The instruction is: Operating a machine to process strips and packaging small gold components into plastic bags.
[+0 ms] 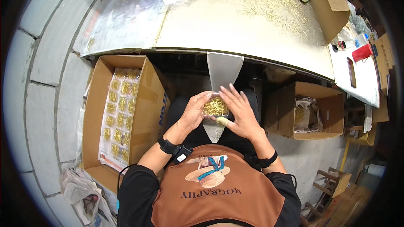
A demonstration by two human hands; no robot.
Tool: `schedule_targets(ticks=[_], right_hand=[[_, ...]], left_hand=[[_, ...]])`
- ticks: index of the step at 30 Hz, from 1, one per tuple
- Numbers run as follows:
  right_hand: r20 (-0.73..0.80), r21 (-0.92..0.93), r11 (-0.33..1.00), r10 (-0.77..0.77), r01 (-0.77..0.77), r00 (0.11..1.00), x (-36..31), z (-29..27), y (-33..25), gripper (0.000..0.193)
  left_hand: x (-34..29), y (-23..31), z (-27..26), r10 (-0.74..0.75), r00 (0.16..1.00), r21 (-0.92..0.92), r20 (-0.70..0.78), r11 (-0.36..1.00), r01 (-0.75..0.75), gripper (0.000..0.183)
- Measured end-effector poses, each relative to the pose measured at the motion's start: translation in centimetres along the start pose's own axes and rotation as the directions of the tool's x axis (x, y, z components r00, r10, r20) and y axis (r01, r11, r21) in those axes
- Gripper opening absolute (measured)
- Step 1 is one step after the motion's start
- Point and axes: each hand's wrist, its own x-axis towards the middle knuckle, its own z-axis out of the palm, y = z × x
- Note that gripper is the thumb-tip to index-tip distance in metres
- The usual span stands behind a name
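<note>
Both my hands hold a small clear plastic box point(216, 107) filled with thin gold pins, just below the table's front edge. My left hand point(194, 111) grips its left side, fingers curled over the top. My right hand point(238, 110) covers its right side with fingers spread, the thumb with a pale finger cot under the box. A grey chute-like sheet point(224, 68) hangs from the table edge right behind the box. Loose gold pins point(261, 0) lie scattered over the pale table top point(202, 25).
On my left stands an open cardboard box point(94, 101) holding a sheet of several filled clear packs point(118, 113). On the right another carton point(332, 101) holds bags. A folded carton point(330, 4), a phone point(351, 72) and a red object point(362, 52) are at the table's right.
</note>
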Motion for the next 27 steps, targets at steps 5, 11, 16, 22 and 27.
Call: schedule_targets(ticks=[5, 11, 16, 22, 27], right_hand=[[0.020, -0.006, 0.998, 0.057, -0.057, 0.998, -0.2, 1.6, 0.9, 0.057], [-0.089, 0.320, 0.946, 0.085, -0.052, 0.992, -0.3, 2.1, 1.8, 0.049], [-0.089, 0.613, 0.788, 0.146, -0.061, 0.985, 0.1, 2.4, 2.5, 0.049], [-0.074, 0.452, 0.885, 0.166, -0.115, 0.983, -0.6, 1.8, 2.3, 0.054], [-0.104, 0.393, 0.918, 0.095, -0.047, 0.990, -0.7, 1.2, 2.1, 0.053]], left_hand=[[-0.3, -0.2, 0.5, 0.015, 1.000, 0.070, -0.006, 0.997, -0.015, 0.027], [-0.3, 0.1, 1.2, -0.005, 1.000, 0.159, -0.016, 0.987, 0.007, 0.030], [-0.1, -0.4, 0.3, -0.087, 0.993, 0.219, 0.082, 0.973, 0.067, 0.029], [-0.3, -0.7, 0.2, -0.094, 0.996, 0.155, 0.010, 0.984, 0.091, 0.029], [0.0, -0.7, 0.2, -0.015, 1.000, 0.033, 0.024, 0.999, 0.014, 0.033]])
